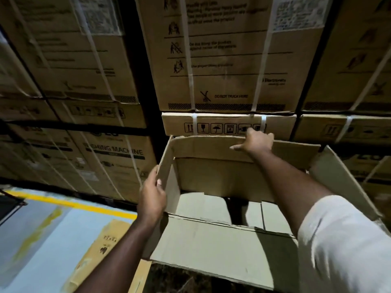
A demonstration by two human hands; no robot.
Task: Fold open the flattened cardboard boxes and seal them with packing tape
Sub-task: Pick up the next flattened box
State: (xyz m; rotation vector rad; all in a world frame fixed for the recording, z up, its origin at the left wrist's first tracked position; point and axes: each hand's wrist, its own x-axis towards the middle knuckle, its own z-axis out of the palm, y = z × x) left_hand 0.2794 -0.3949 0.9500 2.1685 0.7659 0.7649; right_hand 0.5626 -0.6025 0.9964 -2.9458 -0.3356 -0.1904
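Note:
An opened-up brown cardboard box [211,174] stands in front of me with its top flaps spread out. Its bottom flaps lie loosely inside with a dark gap between them. My left hand [152,196] grips the left side flap, thumb on its inner face. My right hand [257,140] reaches across the box and holds the top edge of the far flap, fingers curled over it. The near flap [211,248] hangs toward me. No tape is in view.
Tall stacks of strapped appliance cartons [222,60] form a wall right behind the box. A flattened cardboard sheet [105,246] lies on the pale floor at lower left, near a yellow floor line [69,203]. More cartons stand to the left and right.

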